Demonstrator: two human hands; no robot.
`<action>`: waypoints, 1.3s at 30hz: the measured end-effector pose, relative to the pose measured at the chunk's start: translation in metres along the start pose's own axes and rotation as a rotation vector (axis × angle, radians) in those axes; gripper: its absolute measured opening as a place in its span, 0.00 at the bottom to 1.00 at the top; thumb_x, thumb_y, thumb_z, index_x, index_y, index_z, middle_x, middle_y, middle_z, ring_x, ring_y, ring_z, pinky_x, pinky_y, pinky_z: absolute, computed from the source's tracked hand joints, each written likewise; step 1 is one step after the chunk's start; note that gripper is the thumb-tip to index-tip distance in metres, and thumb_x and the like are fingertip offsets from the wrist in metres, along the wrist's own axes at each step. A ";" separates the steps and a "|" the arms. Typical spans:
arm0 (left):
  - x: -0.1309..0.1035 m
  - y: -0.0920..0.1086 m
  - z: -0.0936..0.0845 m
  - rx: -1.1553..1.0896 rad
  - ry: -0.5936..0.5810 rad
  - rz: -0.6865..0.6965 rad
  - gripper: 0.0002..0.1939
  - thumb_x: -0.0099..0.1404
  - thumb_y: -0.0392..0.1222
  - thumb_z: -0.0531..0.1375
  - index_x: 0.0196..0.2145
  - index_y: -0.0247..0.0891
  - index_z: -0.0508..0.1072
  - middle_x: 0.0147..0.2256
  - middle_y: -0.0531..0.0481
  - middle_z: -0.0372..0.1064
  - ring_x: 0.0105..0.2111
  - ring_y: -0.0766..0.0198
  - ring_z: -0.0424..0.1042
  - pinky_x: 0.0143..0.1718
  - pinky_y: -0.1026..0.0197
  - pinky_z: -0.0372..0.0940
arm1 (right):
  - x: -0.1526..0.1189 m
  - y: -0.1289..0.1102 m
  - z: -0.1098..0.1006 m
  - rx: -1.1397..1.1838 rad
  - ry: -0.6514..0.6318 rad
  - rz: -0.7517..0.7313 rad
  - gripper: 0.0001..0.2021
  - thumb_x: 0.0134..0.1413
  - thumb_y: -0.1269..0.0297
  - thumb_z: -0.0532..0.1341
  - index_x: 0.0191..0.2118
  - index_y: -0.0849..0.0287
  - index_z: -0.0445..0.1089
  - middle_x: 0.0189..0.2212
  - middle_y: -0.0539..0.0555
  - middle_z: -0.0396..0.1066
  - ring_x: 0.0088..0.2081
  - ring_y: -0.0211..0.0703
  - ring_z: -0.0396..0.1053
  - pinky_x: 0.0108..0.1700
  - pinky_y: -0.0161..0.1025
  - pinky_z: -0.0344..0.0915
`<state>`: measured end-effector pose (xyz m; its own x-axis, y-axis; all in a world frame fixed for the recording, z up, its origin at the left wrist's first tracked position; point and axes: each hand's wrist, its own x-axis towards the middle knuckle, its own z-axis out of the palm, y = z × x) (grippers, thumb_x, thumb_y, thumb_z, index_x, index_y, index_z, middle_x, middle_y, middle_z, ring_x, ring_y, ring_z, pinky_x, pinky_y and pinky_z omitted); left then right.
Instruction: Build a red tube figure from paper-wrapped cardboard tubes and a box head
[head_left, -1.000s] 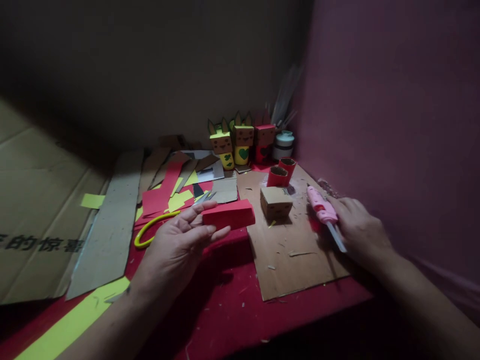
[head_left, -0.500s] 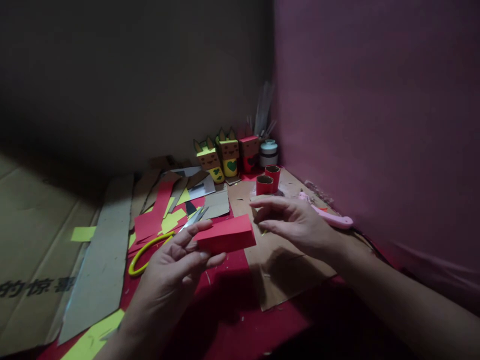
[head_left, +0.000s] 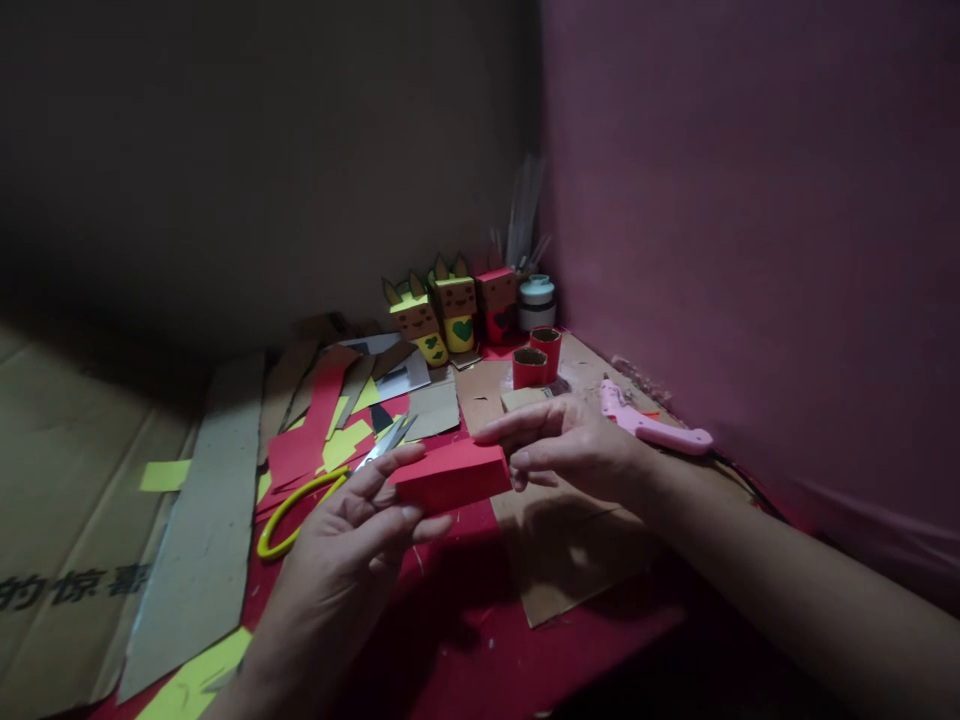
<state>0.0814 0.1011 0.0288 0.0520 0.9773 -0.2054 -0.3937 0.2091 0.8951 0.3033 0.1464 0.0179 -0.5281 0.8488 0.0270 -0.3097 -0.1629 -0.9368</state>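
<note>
A folded red paper box (head_left: 451, 476) is in my left hand (head_left: 367, 520), its left end between thumb and fingers. My right hand (head_left: 562, 440) reaches over the box's right end, fingertips at its top edge and side; the fingers are bent around that end. Yellow-handled scissors (head_left: 300, 510) lie open-bladed just behind my left hand. Beyond my right hand stand two red paper-covered tubes (head_left: 529, 368) with cardboard inside. A pink glue gun (head_left: 660, 430) rests to the right of that hand.
Paper figures (head_left: 454, 300) with pointed ears stand at the back beside a pale lidded jar (head_left: 537, 300). Red and yellow paper scraps (head_left: 349, 440) and cardboard strips (head_left: 202, 520) cover the left side. A brown cardboard sheet (head_left: 555, 580) lies beneath my right hand.
My right hand has moved left from near the tubes to the right end of the red box. My left hand holds the box nearly as before. The view has shifted slightly.
</note>
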 end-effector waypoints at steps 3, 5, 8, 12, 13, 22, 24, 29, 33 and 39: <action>0.000 0.000 -0.001 0.004 -0.032 -0.034 0.23 0.49 0.26 0.72 0.43 0.40 0.80 0.15 0.64 0.62 0.13 0.75 0.68 0.30 0.68 0.76 | 0.001 0.003 -0.001 0.036 0.004 0.018 0.15 0.41 0.73 0.67 0.39 0.58 0.81 0.24 0.50 0.75 0.24 0.32 0.65 0.24 0.31 0.54; 0.000 0.000 -0.001 0.016 -0.046 -0.038 0.22 0.48 0.27 0.72 0.41 0.41 0.80 0.16 0.62 0.63 0.15 0.72 0.71 0.30 0.69 0.75 | 0.001 0.004 -0.001 0.059 0.008 0.027 0.15 0.42 0.73 0.65 0.39 0.58 0.81 0.23 0.50 0.74 0.24 0.32 0.65 0.25 0.31 0.55; -0.001 0.000 0.001 0.055 -0.062 -0.012 0.21 0.48 0.28 0.73 0.40 0.41 0.80 0.19 0.58 0.69 0.21 0.68 0.76 0.26 0.75 0.71 | 0.000 0.004 0.000 0.084 0.013 0.036 0.15 0.42 0.73 0.63 0.39 0.58 0.81 0.27 0.52 0.75 0.26 0.33 0.66 0.28 0.33 0.58; -0.004 0.000 0.003 0.110 -0.065 -0.009 0.20 0.49 0.31 0.73 0.40 0.42 0.79 0.22 0.55 0.73 0.23 0.67 0.78 0.26 0.76 0.71 | -0.002 0.002 0.003 0.033 0.036 -0.001 0.13 0.45 0.70 0.63 0.38 0.59 0.81 0.33 0.54 0.78 0.31 0.37 0.68 0.37 0.37 0.64; -0.004 0.000 0.003 0.116 -0.067 -0.003 0.19 0.49 0.33 0.73 0.40 0.42 0.79 0.24 0.54 0.75 0.25 0.65 0.79 0.29 0.73 0.73 | -0.003 0.003 0.004 0.023 0.050 -0.010 0.12 0.47 0.69 0.64 0.39 0.59 0.81 0.35 0.55 0.78 0.33 0.39 0.69 0.40 0.38 0.65; -0.001 -0.006 0.002 0.142 -0.047 0.082 0.15 0.52 0.35 0.72 0.39 0.38 0.80 0.43 0.46 0.79 0.36 0.57 0.81 0.37 0.64 0.77 | 0.004 0.010 0.005 0.041 0.102 0.027 0.13 0.46 0.63 0.70 0.39 0.63 0.79 0.28 0.52 0.74 0.25 0.33 0.65 0.30 0.35 0.62; -0.002 -0.007 0.001 0.158 -0.059 0.083 0.14 0.54 0.35 0.72 0.40 0.38 0.80 0.41 0.46 0.79 0.36 0.56 0.81 0.38 0.65 0.77 | 0.004 0.011 0.006 0.013 0.132 0.034 0.13 0.43 0.65 0.72 0.38 0.62 0.79 0.27 0.51 0.74 0.24 0.33 0.64 0.29 0.35 0.60; -0.004 -0.010 -0.001 0.223 -0.069 0.137 0.10 0.55 0.36 0.71 0.37 0.40 0.81 0.42 0.49 0.78 0.41 0.56 0.80 0.42 0.62 0.77 | 0.005 0.013 0.009 -0.021 0.218 0.038 0.11 0.41 0.65 0.73 0.35 0.61 0.79 0.27 0.52 0.74 0.28 0.36 0.67 0.30 0.35 0.62; -0.002 -0.013 -0.003 0.291 -0.074 0.145 0.10 0.55 0.37 0.71 0.37 0.41 0.80 0.39 0.51 0.78 0.35 0.61 0.80 0.38 0.67 0.76 | 0.006 0.015 0.014 0.058 0.270 0.078 0.08 0.42 0.65 0.73 0.31 0.61 0.78 0.26 0.52 0.74 0.27 0.37 0.69 0.30 0.36 0.65; 0.002 -0.015 -0.002 0.329 -0.117 0.144 0.09 0.56 0.38 0.70 0.37 0.42 0.80 0.40 0.50 0.77 0.40 0.59 0.79 0.37 0.69 0.75 | 0.006 0.015 0.022 0.135 0.348 0.077 0.09 0.36 0.72 0.74 0.28 0.63 0.76 0.22 0.51 0.73 0.24 0.36 0.70 0.28 0.34 0.66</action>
<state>0.0852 0.0997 0.0145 0.1295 0.9908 -0.0382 -0.0899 0.0501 0.9947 0.2782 0.1383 0.0118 -0.2611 0.9477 -0.1835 -0.3932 -0.2780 -0.8764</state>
